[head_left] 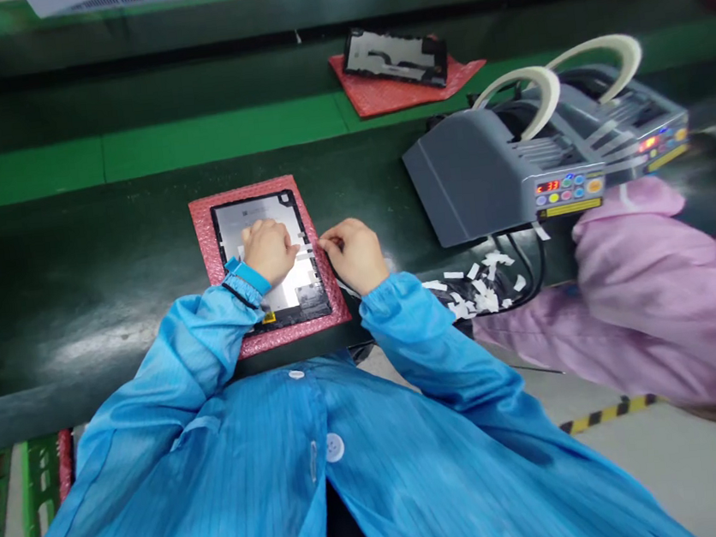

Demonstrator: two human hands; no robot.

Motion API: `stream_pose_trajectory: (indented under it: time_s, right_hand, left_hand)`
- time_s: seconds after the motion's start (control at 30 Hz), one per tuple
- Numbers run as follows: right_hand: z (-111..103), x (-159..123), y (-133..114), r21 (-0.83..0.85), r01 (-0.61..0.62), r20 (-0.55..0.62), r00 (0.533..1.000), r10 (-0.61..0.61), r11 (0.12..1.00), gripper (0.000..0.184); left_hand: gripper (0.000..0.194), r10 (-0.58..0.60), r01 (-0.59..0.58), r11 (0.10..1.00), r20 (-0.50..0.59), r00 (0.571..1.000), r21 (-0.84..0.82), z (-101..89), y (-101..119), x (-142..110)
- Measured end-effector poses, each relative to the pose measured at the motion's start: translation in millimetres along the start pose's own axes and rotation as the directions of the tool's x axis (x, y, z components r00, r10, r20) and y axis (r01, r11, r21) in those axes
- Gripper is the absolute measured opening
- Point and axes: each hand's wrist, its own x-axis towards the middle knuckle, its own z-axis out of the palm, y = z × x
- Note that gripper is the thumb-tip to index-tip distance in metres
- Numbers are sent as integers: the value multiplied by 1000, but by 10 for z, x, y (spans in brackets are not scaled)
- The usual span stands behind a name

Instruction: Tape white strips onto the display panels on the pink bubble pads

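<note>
Fine fingertip work at the edge of a flat silver panel with black frame [292,289] seems to be in hand. The panel is laid on a pink bubble-wrap sheet [203,226] upon the dark green table [75,283]. The left hand [272,252], with fingers curled, is placed over the panel; the right hand [357,256], narrow at its fingertips, is placed at the three o'clock edge. Whether anything is held cannot be told. For the next move, steadiness is probably required.

From the panel, grey box-shaped machines [477,177] are seen toward half past two, small white scraps [484,297] toward half past three, another black-framed panel [386,57] at one o'clock, and a co-worker's pink sleeve [668,268] beyond the scraps.
</note>
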Motion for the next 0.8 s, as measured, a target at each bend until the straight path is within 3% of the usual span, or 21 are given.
stream_pose_trajectory:
  time_s: [0.1,0.2,0.27,0.33,0.43,0.5,0.63,0.7,0.8]
  right_hand:
    - [122,-183,-32,-56,94,6,996,-94,994,32]
    - [210,-286,-29,-118,112,7,994,-112,987,40]
    - [197,-301,-6,-104,85,-15,996,-87,991,40]
    - [143,-281,17,-64,20,-50,998,-23,998,41]
    - [55,-197,16,-16,-42,-30,999,42,999,39]
    - [25,-112,-20,-11,-54,34,998,54,998,34]
    - [125,53,-244,32,-117,103,988,113,993,30]
    - [296,123,-457,136,-87,131,989,69,987,27]
    - [613,298,-810,423,86,152,975,-164,902,25]
  left_hand:
    - [9,-7,7,1000,-8,1000,-8,-15,-4,-6]
    - [15,-35,36,999,-47,998,16,-167,-152,-129]
    - [20,-156,167,984,-152,976,60,-328,-350,-294]
    - [24,-335,364,927,-229,914,95,-464,-557,-482]
    - [28,-465,478,873,-133,875,97,-507,-722,-675]
    - [25,-453,458,886,-72,889,75,-452,-737,-695]
    - [22,-447,452,890,-81,891,64,-464,-836,-652]
    - [23,-471,480,873,-107,876,88,-611,-1009,-686]
    - [25,-572,589,795,-142,808,148,-957,-1374,-799]
